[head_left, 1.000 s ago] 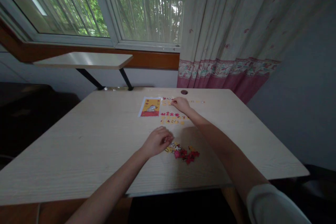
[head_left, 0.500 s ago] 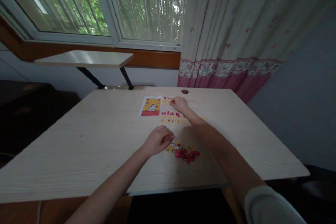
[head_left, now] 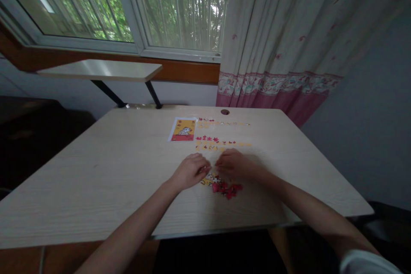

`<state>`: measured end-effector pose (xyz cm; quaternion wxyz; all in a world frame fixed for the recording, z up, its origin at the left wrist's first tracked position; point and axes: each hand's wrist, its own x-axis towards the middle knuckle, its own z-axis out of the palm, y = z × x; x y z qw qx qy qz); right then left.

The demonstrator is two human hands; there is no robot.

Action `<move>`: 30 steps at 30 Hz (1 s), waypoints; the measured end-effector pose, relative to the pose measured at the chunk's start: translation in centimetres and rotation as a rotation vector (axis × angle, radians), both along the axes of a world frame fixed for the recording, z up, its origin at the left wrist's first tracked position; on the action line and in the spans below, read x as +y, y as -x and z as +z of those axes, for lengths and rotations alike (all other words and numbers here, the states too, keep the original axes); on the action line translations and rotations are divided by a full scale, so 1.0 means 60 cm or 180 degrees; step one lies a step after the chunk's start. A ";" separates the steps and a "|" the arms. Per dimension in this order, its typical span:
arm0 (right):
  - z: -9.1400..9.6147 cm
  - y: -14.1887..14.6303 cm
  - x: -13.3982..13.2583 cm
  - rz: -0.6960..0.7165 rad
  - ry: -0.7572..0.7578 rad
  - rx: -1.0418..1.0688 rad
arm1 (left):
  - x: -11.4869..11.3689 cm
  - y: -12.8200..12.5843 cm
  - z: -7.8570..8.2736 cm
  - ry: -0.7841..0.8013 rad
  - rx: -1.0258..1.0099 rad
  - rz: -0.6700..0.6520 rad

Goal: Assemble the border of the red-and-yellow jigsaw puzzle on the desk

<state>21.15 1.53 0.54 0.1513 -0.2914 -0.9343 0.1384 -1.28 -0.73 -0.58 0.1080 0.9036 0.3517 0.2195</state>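
My left hand (head_left: 192, 170) is closed, thumb and fingertips pinched together beside a loose heap of jigsaw puzzle pieces (head_left: 226, 188) in red, yellow and white. Whatever those fingertips hold is too small to make out. My right hand (head_left: 236, 164) hovers over the far side of the heap, its curled fingers pointing at the left fingertips with a small gap between. Its grip, too, hides anything in it. Beyond both hands lie rows of puzzle pieces (head_left: 208, 138), red and yellow, with further rows (head_left: 221, 123) behind them.
Left of the rows lies a picture card (head_left: 183, 130) showing a white animal on yellow and red. The wooden table (head_left: 112, 180) has a cable hole (head_left: 225, 112) at its back edge. A raised shelf (head_left: 105, 69) stands at the back left, and a curtain (head_left: 272, 81) hangs behind.
My right hand has come back from the far rows of pieces to beside my left hand above the heap. My left hand has stayed nearly in place.
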 end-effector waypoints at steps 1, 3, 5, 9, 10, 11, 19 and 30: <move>0.003 -0.004 -0.017 -0.0048 0.0024 -0.0052 | 0.000 0.000 -0.001 0.0009 -0.0003 -0.0001; 0.010 -0.007 -0.040 -0.0126 0.0055 -0.0172 | -0.001 0.000 -0.001 0.0023 -0.0017 0.0002; 0.015 -0.005 -0.050 -0.0174 0.0073 -0.0269 | -0.002 0.000 -0.001 0.0037 -0.0016 -0.0004; 0.017 0.002 -0.047 -0.0145 0.0187 -0.0334 | -0.003 0.000 0.000 0.0069 -0.0016 -0.0028; 0.016 0.002 -0.044 -0.0150 0.0255 -0.0300 | -0.003 -0.001 0.000 0.0074 -0.0037 -0.0025; 0.015 0.003 -0.042 -0.0162 0.0352 -0.0246 | -0.003 -0.001 0.000 0.0077 -0.0067 -0.0018; 0.008 -0.005 -0.032 -0.0773 0.1249 0.0526 | -0.010 -0.007 0.005 0.0302 -0.0516 -0.0255; 0.012 0.006 -0.029 -0.0830 0.1168 0.0572 | -0.015 -0.012 0.012 0.0305 -0.0720 -0.0293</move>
